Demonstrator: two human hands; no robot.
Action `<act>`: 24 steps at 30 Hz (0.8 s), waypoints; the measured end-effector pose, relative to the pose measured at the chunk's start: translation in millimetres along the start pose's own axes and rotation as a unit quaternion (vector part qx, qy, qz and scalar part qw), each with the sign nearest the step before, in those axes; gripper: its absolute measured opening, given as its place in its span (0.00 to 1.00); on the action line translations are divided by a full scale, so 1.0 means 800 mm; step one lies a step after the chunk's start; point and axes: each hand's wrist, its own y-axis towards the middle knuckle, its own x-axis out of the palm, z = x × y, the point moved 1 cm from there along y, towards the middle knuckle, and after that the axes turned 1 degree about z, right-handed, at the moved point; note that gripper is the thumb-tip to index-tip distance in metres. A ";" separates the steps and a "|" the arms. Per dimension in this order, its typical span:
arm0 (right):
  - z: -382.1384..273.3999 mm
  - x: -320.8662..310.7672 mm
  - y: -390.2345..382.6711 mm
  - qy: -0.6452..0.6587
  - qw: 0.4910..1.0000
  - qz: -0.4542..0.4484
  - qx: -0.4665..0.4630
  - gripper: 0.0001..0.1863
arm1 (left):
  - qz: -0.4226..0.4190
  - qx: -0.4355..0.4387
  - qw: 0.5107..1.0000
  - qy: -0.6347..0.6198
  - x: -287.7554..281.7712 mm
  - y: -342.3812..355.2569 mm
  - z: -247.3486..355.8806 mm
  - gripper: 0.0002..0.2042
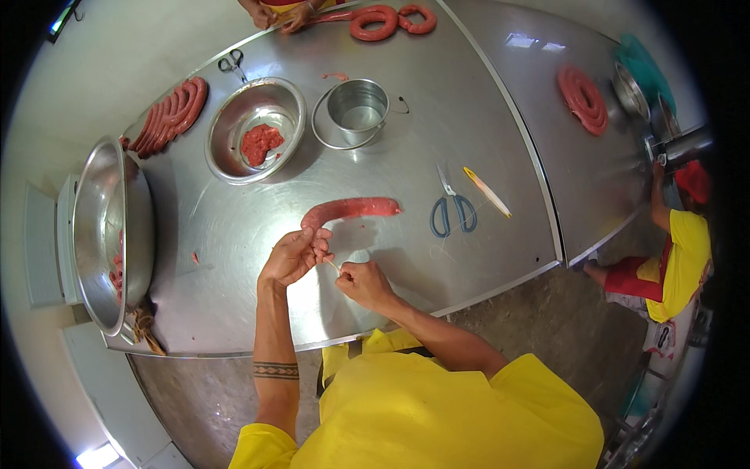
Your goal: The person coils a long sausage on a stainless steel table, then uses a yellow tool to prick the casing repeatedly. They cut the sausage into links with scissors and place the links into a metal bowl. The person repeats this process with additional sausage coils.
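Left hand point(294, 256) pinches raw sausage point(353, 209) near its end | right hand point(366, 283) pinches pale casing tail point(333, 267), seemingly keeping it taut | scissors point(451, 209) handles-first, presumably for reach

Over the surface point(234, 234), our left grip point(291, 255) holds one end of a red sausage point(351, 208) and our right grip point(366, 284) pinches a pale strand point(333, 267); we have scissors point(448, 191) to the right, a bowl point(233, 119) and bucket point(352, 137) beyond.

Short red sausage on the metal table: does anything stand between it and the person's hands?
Nothing visible does: the left hand holds the short red sausage, the right hand grips a pale strand close by, and the scissors lie off to the right.
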 end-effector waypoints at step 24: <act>0.216 -0.300 0.025 -0.481 0.834 0.266 0.046 0.15 | 0.083 -0.040 0.448 0.889 -0.107 -0.204 -0.168 0.10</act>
